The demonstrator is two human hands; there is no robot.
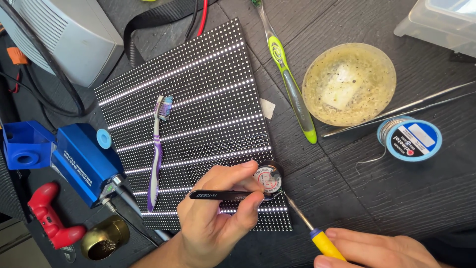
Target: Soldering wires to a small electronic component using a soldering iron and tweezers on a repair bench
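My left hand point(218, 216) grips black tweezers point(218, 195) and presses a small round tin point(269, 179) at the lower right corner of a black panel with rows of white dots point(198, 114). My right hand point(382, 250) holds a tool with a yellow handle point(326, 244); its thin metal tip reaches up to the tin. A purple toothbrush point(157, 154) lies on the panel's left part.
A green toothbrush point(290, 84), a grimy round bowl point(349, 83), a solder spool point(409, 138) and metal rods point(396, 109) lie to the right. On the left stand a blue soldering station point(84, 161), a brass tip cleaner point(105, 238), a red holder point(48, 216) and a grey unit point(64, 34).
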